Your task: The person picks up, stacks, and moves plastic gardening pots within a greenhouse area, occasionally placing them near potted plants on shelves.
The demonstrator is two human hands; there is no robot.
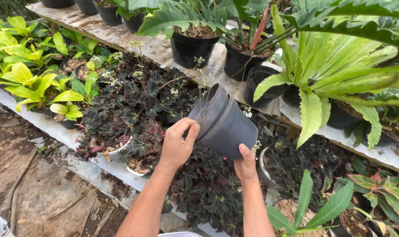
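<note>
A stack of empty black plastic nursery pots (223,120) is held tilted on its side in mid-air above dark-leaved plants. My left hand (178,142) grips the rim of the outer pot, fingers curled over its edge. My right hand (245,163) supports the stack from below near its base, thumb pressed on the pot's wall. The open mouths of the pots face up and left. At least two nested pots show at the rim.
Dark purple-leaved potted plants (133,105) fill the low bench. Yellow-green leafy plants (28,74) stand at left. On a raised weathered shelf (120,37) sit black pots (193,46), an empty pot (261,85) and a big bird's-nest fern (335,70). Bare muddy ground (37,184) lies lower left.
</note>
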